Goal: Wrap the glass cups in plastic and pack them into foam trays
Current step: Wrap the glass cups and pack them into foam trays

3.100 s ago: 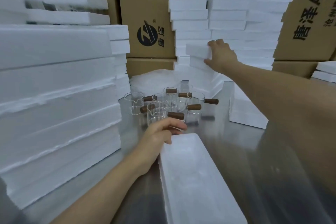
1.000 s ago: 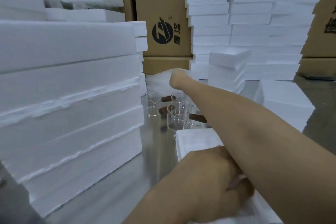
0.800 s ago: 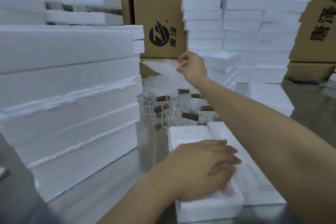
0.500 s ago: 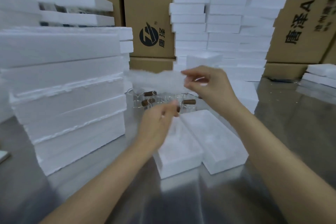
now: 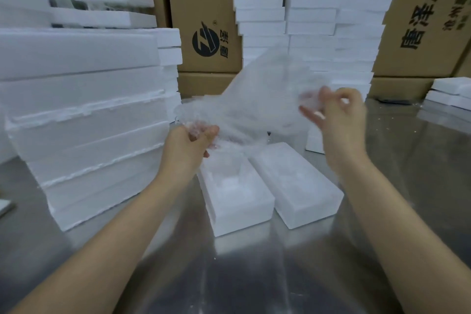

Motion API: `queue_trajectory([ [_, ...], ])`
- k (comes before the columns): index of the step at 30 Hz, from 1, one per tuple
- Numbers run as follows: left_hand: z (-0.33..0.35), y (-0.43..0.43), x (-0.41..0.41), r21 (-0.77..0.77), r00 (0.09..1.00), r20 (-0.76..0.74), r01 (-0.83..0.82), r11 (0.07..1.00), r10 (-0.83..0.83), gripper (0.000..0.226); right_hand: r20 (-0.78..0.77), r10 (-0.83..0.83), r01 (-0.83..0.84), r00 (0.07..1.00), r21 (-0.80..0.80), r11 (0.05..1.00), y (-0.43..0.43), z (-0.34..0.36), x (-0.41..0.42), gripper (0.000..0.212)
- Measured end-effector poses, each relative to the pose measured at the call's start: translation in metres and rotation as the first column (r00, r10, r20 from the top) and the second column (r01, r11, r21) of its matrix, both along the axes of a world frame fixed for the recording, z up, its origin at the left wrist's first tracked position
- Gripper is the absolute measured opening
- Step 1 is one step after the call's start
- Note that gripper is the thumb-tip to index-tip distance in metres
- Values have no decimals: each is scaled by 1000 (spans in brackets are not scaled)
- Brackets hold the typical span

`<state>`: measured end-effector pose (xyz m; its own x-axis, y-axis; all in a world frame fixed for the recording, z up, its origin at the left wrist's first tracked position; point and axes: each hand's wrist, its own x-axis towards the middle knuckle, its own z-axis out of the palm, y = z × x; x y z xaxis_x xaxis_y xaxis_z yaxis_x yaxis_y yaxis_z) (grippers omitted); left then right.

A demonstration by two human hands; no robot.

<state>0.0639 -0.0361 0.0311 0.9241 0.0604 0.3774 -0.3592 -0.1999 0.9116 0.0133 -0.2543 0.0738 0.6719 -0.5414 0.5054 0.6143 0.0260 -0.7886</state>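
Steel table (image 5: 254, 275), cardboard boxes (image 5: 204, 2) behind. 2 foam trays (image 5: 239, 219) lie side by side at centre, touching. Plastic sheet (image 5: 260, 99) hangs in air above them: left hand (image 5: 188, 145) grips its lower corner in curled fingers, right hand (image 5: 339, 115) pinches its right edge, blurred.

Person, upper limbs: the left grip (image 5: 190, 146) and right grip (image 5: 339, 120) are seen bare, the left forearm (image 5: 114, 224) and right forearm (image 5: 382, 211) are uncovered, and pale fingernails (image 5: 319, 115) are shown.
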Motion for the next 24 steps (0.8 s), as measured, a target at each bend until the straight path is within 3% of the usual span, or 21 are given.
queue_trajectory([
  [1, 2, 0, -2, -11, 1000, 21, -9, 1000, 9, 15, 86, -78, 78, 993, 3, 997, -5, 6, -5, 17],
  [3, 3, 1, -2, 23, 996, 79, -42, 999, 40, 5, 252, -301, 344, 920, -148, 927, -16, 16, -17, 21],
  [5, 4, 0, -5, 90, 985, 151, -103, 991, 88, 13, 381, -483, 609, 788, -370, 702, -28, 23, -28, 20],
  [7, 5, 0, -7, 82, 975, 202, -114, 990, 95, 19, 389, -618, 704, 683, -577, 414, -34, 25, -35, 18],
  [9, 8, -1, -9, 68, 968, 225, -127, 990, 109, 20, 306, -714, 641, 630, -724, 255, -34, 25, -36, 22],
  [10, 8, -1, -9, 76, 965, 232, -144, 987, 123, 21, 215, -746, 543, 630, -808, 226, -33, 26, -37, 22],
  [12, 8, 1, -9, 107, 957, 252, -177, 978, 146, 20, -111, -805, 171, 583, -951, 256, -34, 26, -37, 19],
  [13, 9, 1, -9, 119, 955, 256, -183, 976, 148, 17, -266, -824, -60, 500, -960, 274, -33, 27, -39, 20],
  [14, 9, 2, -10, 117, 957, 252, -180, 977, 146, 14, -322, -838, -216, 441, -944, 249, -34, 25, -39, 24],
  [15, 9, 3, -9, 97, 962, 235, -165, 981, 139, 13, -304, -841, -246, 447, -946, 211, -34, 23, -38, 31],
  [17, 9, 3, -8, 48, 976, 187, -126, 991, 115, 16, -90, -793, 28, 602, -991, 134, -27, 21, -34, 32],
  [18, 9, 3, -8, 22, 982, 162, -106, 994, 101, 18, 40, -735, 206, 677, -969, 137, -21, 18, -31, 26],
  [19, 10, 2, -8, -22, 987, 145, -68, 997, 71, 16, 92, -642, 276, 762, -942, 193, -16, 15, -27, 19],
  [20, 11, 1, -9, -81, 991, 135, -14, 997, 25, 14, 49, -513, 213, 857, -940, 265, -8, 13, -24, 15],
  [21, 12, -1, -12, -128, 991, 129, 37, 991, -20, 16, -60, -357, 55, 932, -951, 305, 0, 8, -22, 24],
  [23, 13, -3, -14, -148, 989, 133, 90, 985, -70, 22, -276, -177, -233, 945, -945, 228, 13, -7, -18, 62],
  [24, 13, -4, -15, -130, 987, 140, 102, 986, -84, 25, -292, -163, -263, 942, -948, 177, 17, -15, -14, 71],
])
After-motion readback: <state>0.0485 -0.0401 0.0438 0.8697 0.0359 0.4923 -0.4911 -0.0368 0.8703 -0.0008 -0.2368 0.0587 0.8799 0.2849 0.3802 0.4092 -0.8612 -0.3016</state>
